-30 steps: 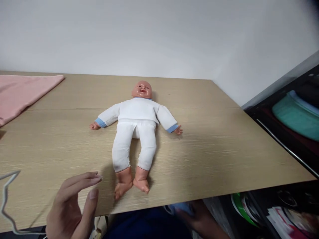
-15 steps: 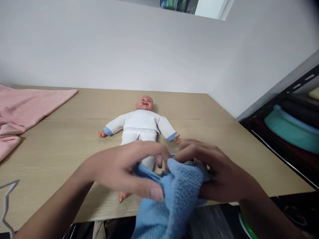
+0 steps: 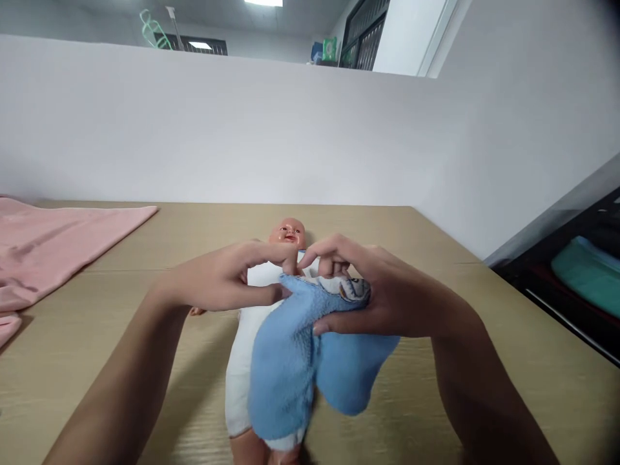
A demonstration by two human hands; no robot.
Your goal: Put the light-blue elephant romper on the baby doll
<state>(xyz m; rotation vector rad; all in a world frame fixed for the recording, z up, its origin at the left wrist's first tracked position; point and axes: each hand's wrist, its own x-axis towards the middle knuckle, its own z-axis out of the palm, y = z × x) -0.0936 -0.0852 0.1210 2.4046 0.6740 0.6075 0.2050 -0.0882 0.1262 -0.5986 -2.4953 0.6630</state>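
Observation:
A fluffy blue cloth item [image 3: 285, 361] with two rounded hanging parts is held up in front of the doll. My left hand [image 3: 232, 274] pinches its upper left edge between thumb and fingers. On the other side my right hand [image 3: 372, 284] grips the upper right part, its thumb across the blue fabric beside a grey and white printed patch. Behind the cloth, a doll [image 3: 289, 232] in white clothes lies face up on the table, its head away from me. The cloth and my hands cover much of its body.
A pink cloth [image 3: 58, 245] lies on the left of the wooden table [image 3: 194, 232]. A white partition wall [image 3: 232, 129] rises behind. At the right, a black rack holds a teal item [image 3: 588, 274].
The blue cloth has been lifted from the near table edge and hangs in front of the doll. Both hands have moved up with it. The view has tilted upward.

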